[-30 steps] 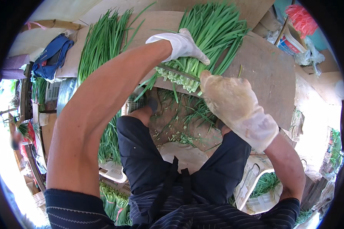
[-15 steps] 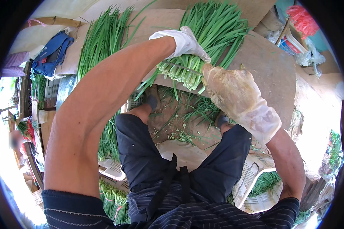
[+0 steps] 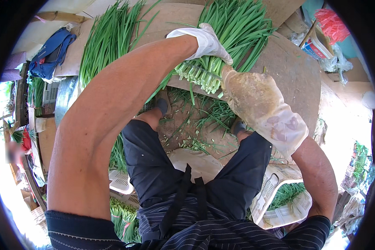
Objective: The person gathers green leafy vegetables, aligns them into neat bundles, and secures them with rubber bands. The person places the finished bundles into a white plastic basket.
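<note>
A thick bunch of garlic chives (image 3: 237,29) lies across the board (image 3: 289,71), its pale cut ends facing me at the near edge. My left hand (image 3: 208,43), in a white glove, is closed over the stalks a little behind those ends. In a stained, yellowish glove, my right hand (image 3: 248,89) grips a knife whose handle is hidden in the fist. The thin knife blade (image 3: 202,71) lies across the stalks, close in front of my left hand. Left of my left arm, a second pile of chives (image 3: 110,39) rests on the board.
Trimmed leaves and bits (image 3: 214,114) litter the floor between my feet. A white plastic crate (image 3: 260,208) with greens stands by my right leg. Tied bundles (image 3: 125,221) sit at lower left. A blue bag (image 3: 52,52) is far left; pink plastic strips (image 3: 331,25) are far right.
Both hands and the bunch sit slightly farther right in the picture. The knife blade still lies across the stalk ends, and both hands keep their grip.
</note>
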Available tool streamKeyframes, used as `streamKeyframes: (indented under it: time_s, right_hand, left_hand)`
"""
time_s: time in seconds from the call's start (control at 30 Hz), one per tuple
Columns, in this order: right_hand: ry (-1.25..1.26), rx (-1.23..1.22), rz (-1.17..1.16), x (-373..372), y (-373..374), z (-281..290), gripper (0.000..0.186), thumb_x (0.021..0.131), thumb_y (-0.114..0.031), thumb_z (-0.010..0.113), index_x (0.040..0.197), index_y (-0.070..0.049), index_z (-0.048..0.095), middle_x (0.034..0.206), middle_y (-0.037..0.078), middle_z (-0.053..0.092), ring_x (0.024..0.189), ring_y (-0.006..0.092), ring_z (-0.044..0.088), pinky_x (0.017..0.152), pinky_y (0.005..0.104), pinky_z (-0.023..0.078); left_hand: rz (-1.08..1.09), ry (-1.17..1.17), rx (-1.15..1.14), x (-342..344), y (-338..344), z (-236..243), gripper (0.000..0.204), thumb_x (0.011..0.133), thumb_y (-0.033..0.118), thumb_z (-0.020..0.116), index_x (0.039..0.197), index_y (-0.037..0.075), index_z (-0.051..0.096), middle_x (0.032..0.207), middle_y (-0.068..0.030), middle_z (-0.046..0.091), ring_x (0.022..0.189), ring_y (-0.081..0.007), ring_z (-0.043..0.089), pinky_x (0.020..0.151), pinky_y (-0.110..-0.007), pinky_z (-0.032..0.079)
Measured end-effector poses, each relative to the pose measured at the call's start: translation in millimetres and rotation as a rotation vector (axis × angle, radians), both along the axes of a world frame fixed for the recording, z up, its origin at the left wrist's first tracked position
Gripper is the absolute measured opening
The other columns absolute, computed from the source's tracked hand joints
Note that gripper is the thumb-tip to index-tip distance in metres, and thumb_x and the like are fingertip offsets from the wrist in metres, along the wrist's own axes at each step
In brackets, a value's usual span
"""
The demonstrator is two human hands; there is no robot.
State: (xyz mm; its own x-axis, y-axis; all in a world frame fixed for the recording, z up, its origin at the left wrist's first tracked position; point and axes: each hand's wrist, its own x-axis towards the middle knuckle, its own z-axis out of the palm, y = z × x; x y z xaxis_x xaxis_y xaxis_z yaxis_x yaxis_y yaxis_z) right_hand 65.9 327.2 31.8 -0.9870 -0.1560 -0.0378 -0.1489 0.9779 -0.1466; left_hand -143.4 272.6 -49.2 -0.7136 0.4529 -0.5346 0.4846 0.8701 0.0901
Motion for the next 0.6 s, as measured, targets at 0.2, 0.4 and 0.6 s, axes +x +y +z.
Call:
streamKeyframes:
  time_s: [0.2, 0.4, 0.6]
  right_hand:
    - [0.01, 0.033, -0.009, -1.3, -4.8, 11.0, 0.027, 0.09, -0.013, 0.068, 0.113, -0.003, 0.058, 0.082, 0.015, 0.073, 0.075, 0.0328, 0.076, 0.06, 0.0435, 0.059]
    - [0.074, 0.128, -0.006, -3.1, -14.3, 3.7, 0.02, 0.087, -0.009, 0.066, 0.104, -0.001, 0.057, 0.075, 0.013, 0.073, 0.07, 0.0323, 0.076, 0.057, 0.044, 0.058]
    - [-0.082, 0.088, -0.023, -9.1, -16.2, 9.8, 0.022, 0.088, -0.007, 0.065, 0.107, 0.002, 0.058, 0.076, 0.016, 0.074, 0.072, 0.033, 0.076, 0.06, 0.0439, 0.059]
  left_hand:
    - [0.02, -0.021, 0.024, -2.0, 4.1, -0.6, 0.145, 0.055, 0.074, 0.09, 0.15, -0.015, 0.026, 0.143, -0.0304, 0.056, 0.134, -0.042, 0.056, 0.112, -0.046, 0.044]
    - [0.008, -0.04, 0.042, 0.0, 2.7, 8.5, 0.142, 0.053, 0.072, 0.091, 0.149, -0.013, 0.03, 0.144, -0.0302, 0.055, 0.134, -0.0416, 0.056, 0.113, -0.047, 0.043]
    - [0.002, -0.059, 0.069, 0.2, -6.5, 17.6, 0.14, 0.052, 0.072, 0.092, 0.15, -0.008, 0.033, 0.146, -0.029, 0.054, 0.135, -0.0413, 0.055, 0.114, -0.049, 0.042]
